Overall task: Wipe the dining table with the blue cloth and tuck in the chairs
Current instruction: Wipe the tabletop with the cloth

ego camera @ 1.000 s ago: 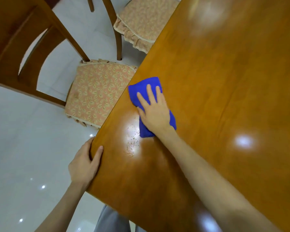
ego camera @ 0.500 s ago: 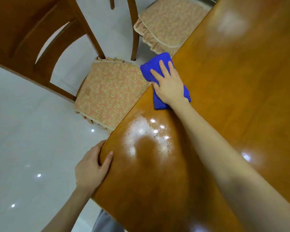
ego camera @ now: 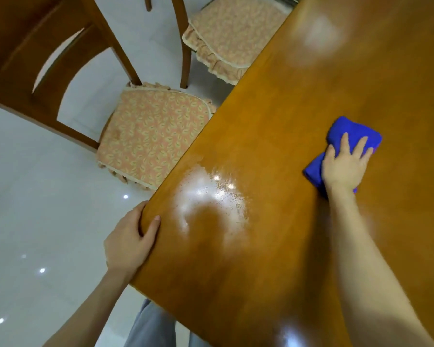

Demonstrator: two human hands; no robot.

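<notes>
Fingers [ego camera: 345, 144] spread and nearly straight, the right hand [ego camera: 342, 169] presses flat on the blue cloth [ego camera: 348, 128], which lies on the dining table [ego camera: 286, 108] well in from its edge, bunched beyond the fingertips with a corner showing beside the wrist. The left hand [ego camera: 128, 244] grips the table's edge near the corner, thumb on top. Two cushioned chairs [ego camera: 150, 139] [ego camera: 226, 38] stand pulled out beside it.

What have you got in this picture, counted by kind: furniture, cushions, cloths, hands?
Dining table: 1
Chairs: 2
Seat cushions: 2
Blue cloth: 1
Hands: 2, left hand and right hand
Total: 8
</notes>
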